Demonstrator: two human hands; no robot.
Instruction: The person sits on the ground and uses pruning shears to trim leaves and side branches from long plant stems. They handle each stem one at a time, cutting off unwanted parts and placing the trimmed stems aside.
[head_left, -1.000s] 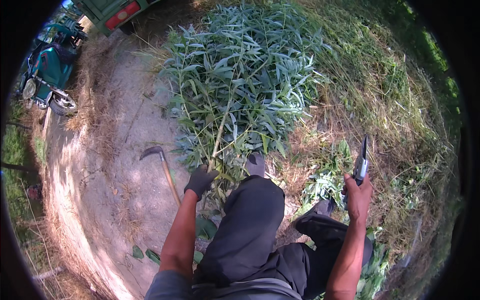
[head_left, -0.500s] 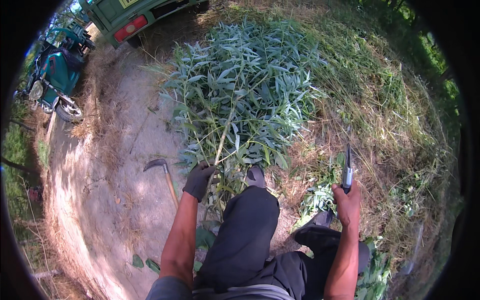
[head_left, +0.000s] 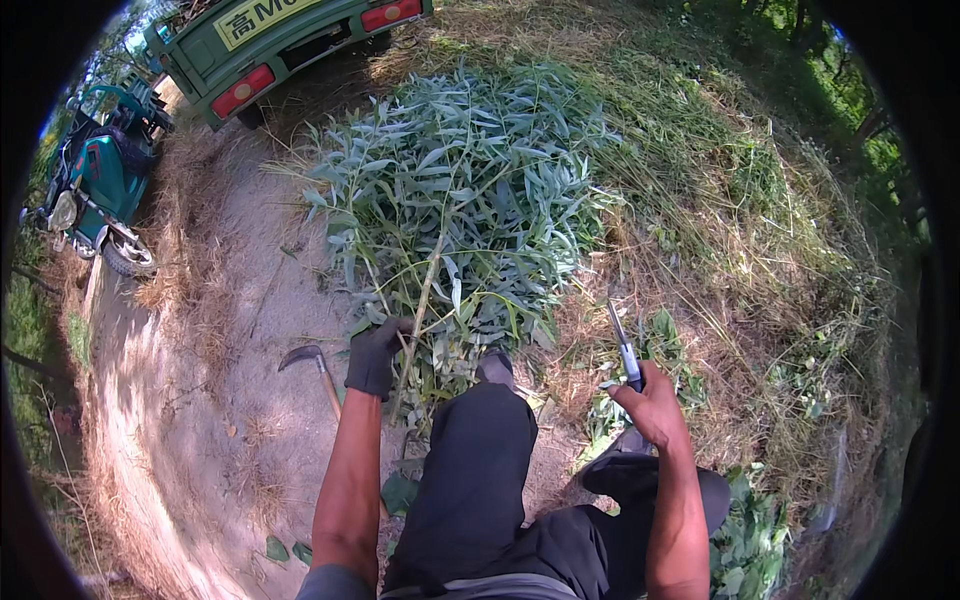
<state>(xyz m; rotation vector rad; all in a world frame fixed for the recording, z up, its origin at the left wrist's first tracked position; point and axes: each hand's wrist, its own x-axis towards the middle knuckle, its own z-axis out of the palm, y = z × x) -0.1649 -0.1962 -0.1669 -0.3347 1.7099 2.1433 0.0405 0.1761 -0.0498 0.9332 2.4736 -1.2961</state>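
Observation:
My left hand [head_left: 375, 358], in a dark glove, is closed at the base of a leafy branch [head_left: 428, 278]. The pale stem runs up from the fingers into a big heap of grey-green leafy branches [head_left: 470, 160]. My bare right hand [head_left: 651, 405] grips a slim-bladed hand tool [head_left: 627, 355], with a grey body and dark handle. Its narrow tip points up and away, apart from the branches; the frames do not show its exact kind. Left of my gloved hand lies a sickle [head_left: 318, 372] with a dark curved blade and wooden handle.
A green cargo vehicle [head_left: 290, 60] stands at the far left, with a teal motor tricycle [head_left: 105, 180] further left. Dry cut grass [head_left: 720, 260] covers the right side. My dark shoe [head_left: 495, 368] is at the heap's near edge. Loose leaves [head_left: 745, 540] lie lower right.
The view has shifted, bringing more of the green vehicle in. My right hand has moved left toward the heap with the tool, whose blade now tilts left. My left hand stays at the branch.

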